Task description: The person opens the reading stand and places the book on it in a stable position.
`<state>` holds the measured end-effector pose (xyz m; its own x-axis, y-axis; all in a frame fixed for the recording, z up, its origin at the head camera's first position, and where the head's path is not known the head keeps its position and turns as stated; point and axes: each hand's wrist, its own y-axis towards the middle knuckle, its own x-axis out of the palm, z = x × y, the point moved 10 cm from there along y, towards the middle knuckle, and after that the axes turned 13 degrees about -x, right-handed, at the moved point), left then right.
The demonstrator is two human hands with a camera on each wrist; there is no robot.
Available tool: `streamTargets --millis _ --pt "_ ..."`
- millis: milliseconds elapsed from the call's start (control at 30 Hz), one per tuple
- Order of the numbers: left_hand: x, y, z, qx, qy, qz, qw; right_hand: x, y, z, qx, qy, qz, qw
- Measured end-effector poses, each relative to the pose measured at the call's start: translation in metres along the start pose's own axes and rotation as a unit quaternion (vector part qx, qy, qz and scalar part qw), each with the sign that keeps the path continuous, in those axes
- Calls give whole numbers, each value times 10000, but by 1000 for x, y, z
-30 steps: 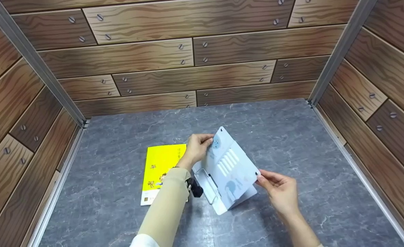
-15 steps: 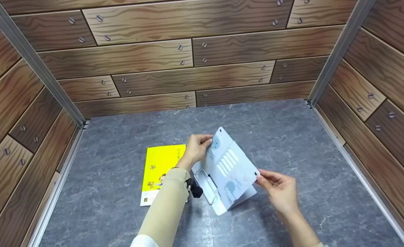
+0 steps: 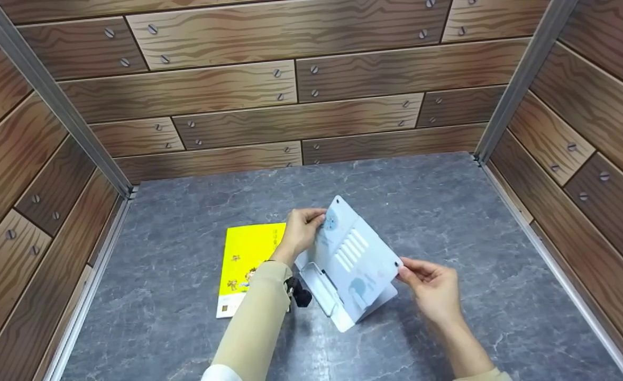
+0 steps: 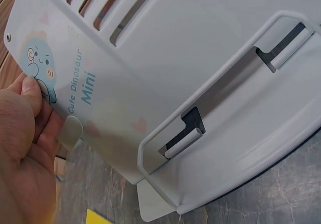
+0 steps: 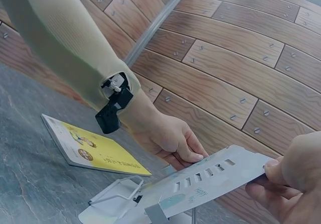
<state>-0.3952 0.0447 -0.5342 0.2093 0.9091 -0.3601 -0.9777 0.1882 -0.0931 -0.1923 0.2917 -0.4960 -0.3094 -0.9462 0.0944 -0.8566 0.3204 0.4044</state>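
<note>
A pale blue metal book stand (image 3: 377,264) stands tilted on the floor panel, its back panel raised over a base plate. Slots cut its middle, and a dinosaur print reading "Cute Dinosaur Mini" shows in the left wrist view. Along its lower ledge (image 4: 251,148) runs a white wire page holder (image 4: 220,78). My left hand (image 3: 302,233) pinches the panel's left edge between thumb and fingers, beside the print. At the opposite corner, my right hand (image 3: 436,293) pinches the panel near a small black corner hole. The left fingers are partly hidden behind the panel.
A yellow book (image 3: 253,246) with cartoon figures lies flat left of the stand, partly covered by the left forearm. Wood-patterned walls (image 3: 301,79) enclose the grey marbled surface (image 3: 174,275) at the back and both sides. A black camera (image 3: 302,293) is strapped to the left wrist.
The stand's panel has tilted slightly, its right corner rising a little with the right hand. My left hand has shifted slightly left with the upper corner. The yellow book stays put.
</note>
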Motion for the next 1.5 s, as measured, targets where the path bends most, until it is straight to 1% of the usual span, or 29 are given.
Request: streamTargets --millis 167,400,633,767,967,1100,1267,1400,1500 --pt "-2 -1 -1 11 -99 32 9999 0 3 1 18 43 -68 10000" --pt "-4 -2 -2 72 -134 100 9998 -2 8 6 98 -144 -10 9998" --pt "-8 -4 -4 81 -179 117 9997 -5 13 10 294 -252 52 9992" --pt "-9 -6 -3 158 -232 180 9994 -6 16 9 258 -192 31 9995" --pt "-12 -8 -4 183 -275 223 9992 -6 19 10 208 -118 14 9997" --pt "-14 -9 -6 176 -286 204 9992 -7 22 13 262 -159 39 9995" --pt "-16 -11 -8 123 -141 158 9997 -8 25 15 362 -315 24 9988" --pt "-17 -12 -9 87 -23 103 9999 -9 28 15 376 -446 0 9983" --pt "-17 -14 -9 95 -35 52 9999 -10 30 15 329 -466 -19 9984"
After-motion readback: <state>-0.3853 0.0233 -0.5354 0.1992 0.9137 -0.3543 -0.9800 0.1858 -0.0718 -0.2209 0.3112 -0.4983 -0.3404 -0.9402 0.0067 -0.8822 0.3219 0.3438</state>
